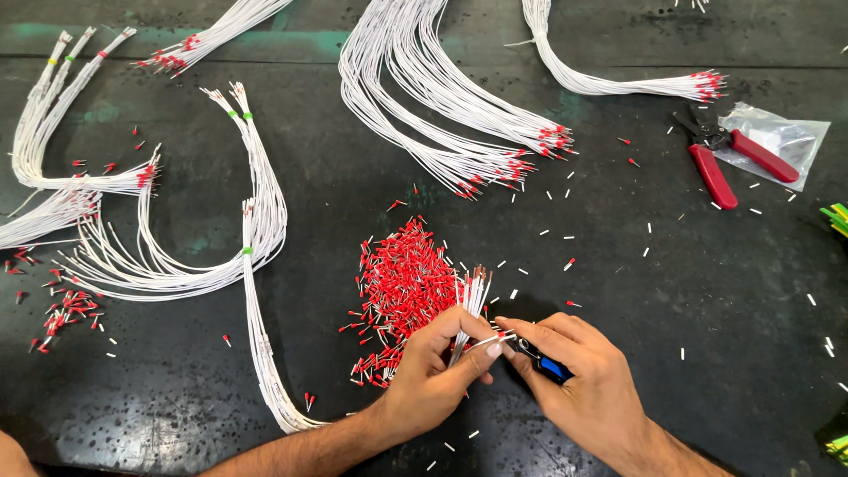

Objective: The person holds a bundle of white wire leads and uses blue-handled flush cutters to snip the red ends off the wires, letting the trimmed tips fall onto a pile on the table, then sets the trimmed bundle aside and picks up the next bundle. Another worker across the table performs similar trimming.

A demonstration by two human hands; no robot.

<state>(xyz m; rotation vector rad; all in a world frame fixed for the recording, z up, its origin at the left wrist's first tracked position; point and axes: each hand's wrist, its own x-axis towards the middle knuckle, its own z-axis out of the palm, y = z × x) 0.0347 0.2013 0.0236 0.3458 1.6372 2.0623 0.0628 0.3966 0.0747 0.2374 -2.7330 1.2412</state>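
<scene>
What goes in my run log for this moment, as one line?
left hand: holds thin white wires | right hand: holds blue-handled tool | beside: pile of red ferrules

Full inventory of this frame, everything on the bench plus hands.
work table: one, dark, fills the view
red ferrules: one heap, centre; strays at left
white wire bundles: several, curved, left and top, some with red tips
held wires: one small white bunch, centre
crimping pliers: one, red handles, upper right
plastic bag: one, clear, under the pliers
white offcuts: many, scattered at right
blue-black tool: one, in right hand
left hand: grips held wires
right hand: pinches a wire end
</scene>
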